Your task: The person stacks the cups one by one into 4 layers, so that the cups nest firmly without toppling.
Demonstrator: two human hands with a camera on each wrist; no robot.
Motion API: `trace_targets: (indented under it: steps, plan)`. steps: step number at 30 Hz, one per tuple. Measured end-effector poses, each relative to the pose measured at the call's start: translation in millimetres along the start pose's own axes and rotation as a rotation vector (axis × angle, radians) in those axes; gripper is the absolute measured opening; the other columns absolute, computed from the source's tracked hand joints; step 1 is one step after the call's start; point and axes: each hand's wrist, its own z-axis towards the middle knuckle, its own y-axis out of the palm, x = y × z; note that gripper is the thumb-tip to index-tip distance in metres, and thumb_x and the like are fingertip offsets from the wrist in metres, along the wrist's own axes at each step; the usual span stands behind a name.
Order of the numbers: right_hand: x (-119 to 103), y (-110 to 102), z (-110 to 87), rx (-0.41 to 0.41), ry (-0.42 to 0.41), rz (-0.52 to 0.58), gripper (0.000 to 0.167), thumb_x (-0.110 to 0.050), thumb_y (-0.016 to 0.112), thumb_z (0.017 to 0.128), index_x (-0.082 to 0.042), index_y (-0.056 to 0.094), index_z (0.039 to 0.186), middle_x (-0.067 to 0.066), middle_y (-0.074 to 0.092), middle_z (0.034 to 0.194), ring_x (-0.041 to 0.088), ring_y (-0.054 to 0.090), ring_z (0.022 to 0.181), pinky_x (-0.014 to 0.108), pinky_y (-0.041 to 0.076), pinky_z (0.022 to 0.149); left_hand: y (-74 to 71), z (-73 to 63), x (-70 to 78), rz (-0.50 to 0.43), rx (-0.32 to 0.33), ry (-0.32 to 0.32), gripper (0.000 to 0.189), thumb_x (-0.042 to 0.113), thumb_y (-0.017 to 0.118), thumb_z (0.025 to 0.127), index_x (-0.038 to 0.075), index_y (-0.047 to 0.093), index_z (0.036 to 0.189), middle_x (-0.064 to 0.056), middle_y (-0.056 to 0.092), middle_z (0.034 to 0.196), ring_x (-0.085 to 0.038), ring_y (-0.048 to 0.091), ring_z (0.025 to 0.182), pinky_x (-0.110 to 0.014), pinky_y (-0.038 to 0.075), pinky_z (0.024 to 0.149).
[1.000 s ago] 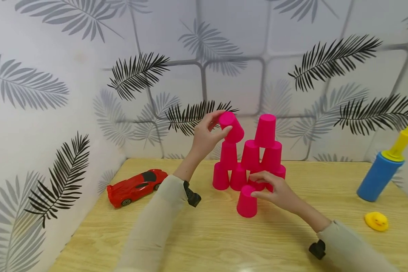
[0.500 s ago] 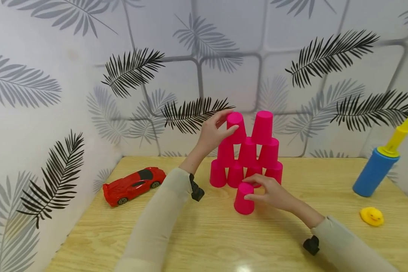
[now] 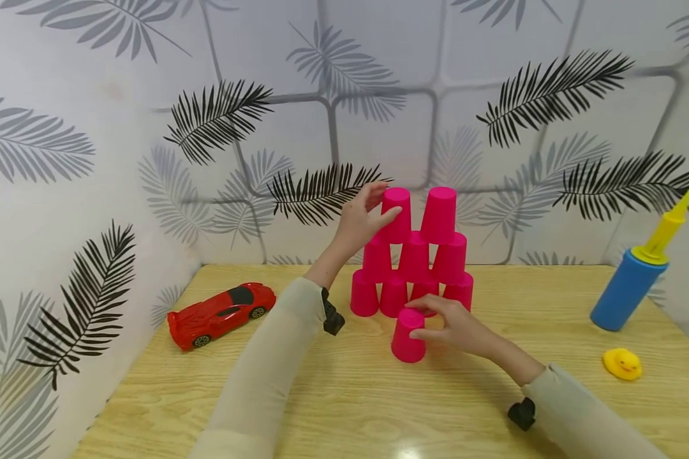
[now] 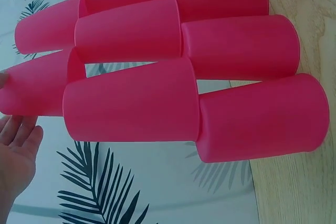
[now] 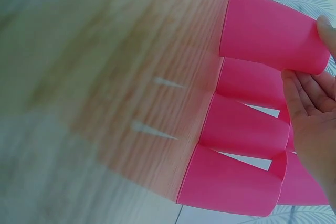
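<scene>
Bright pink upside-down cups form a stepped stack, with several in the bottom row, three in the middle row (image 3: 415, 258) and two on top. My left hand (image 3: 356, 223) holds the top-left cup (image 3: 400, 228) between thumb and fingers; this cup is upright and rests on the middle row. In the left wrist view the hand (image 4: 18, 156) is partly cut off at the edge. A single cup (image 3: 406, 344) stands on the table in front of the stack, and my right hand (image 3: 459, 326) grips it near its top. The right hand partly hides the bottom row behind it.
A red toy car (image 3: 221, 315) sits to the left on the wooden table (image 3: 344, 408). Toward the right edge stand a blue and yellow hand pump (image 3: 631, 287) and a small yellow duck (image 3: 622, 364). A leaf-patterned wall (image 3: 379, 146) rises behind the table.
The cup in my left hand was tilted and has come upright onto the left of the middle row, beside the other top cup. My right hand stays at the front cup, its fingers now closer round it.
</scene>
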Motion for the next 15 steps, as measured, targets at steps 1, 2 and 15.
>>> trace_targets:
  steps: [1, 2, 15]
  plan:
    - [0.1, 0.1, 0.1, -0.001, -0.002, -0.002, 0.047, -0.029, 0.078, 0.082, -0.01, 0.062, 0.123, 0.003, 0.068, 0.114, 0.019, 0.067, 0.101, 0.043, 0.059, 0.088, -0.3, -0.3, -0.9, 0.003, -0.004, -0.009, 0.056, 0.021, 0.071, 0.09, 0.006, 0.047, 0.139, -0.011, 0.059, 0.136, -0.023, 0.057, 0.128, -0.031, 0.048, 0.108]
    - [0.2, 0.2, 0.1, 0.0, -0.005, -0.002, 0.047, -0.028, 0.079, 0.082, -0.01, 0.062, 0.123, 0.003, 0.068, 0.114, 0.019, 0.067, 0.101, 0.043, 0.059, 0.088, -0.6, -0.5, -1.8, 0.005, -0.008, -0.011, 0.057, 0.021, 0.071, 0.09, 0.006, 0.046, 0.139, -0.011, 0.059, 0.136, -0.023, 0.057, 0.129, -0.032, 0.048, 0.108]
    - [-3.0, -8.7, -5.6, 0.1, -0.071, -0.016, 0.049, -0.019, 0.082, 0.078, -0.008, 0.063, 0.122, 0.003, 0.069, 0.11, 0.007, 0.065, 0.092, 0.033, 0.061, 0.08, -16.0, -23.0, -31.3, -0.08, -0.063, -0.114, 0.06, 0.031, 0.065, 0.093, 0.009, 0.042, 0.144, -0.008, 0.053, 0.143, -0.025, 0.048, 0.136, -0.038, 0.038, 0.118]
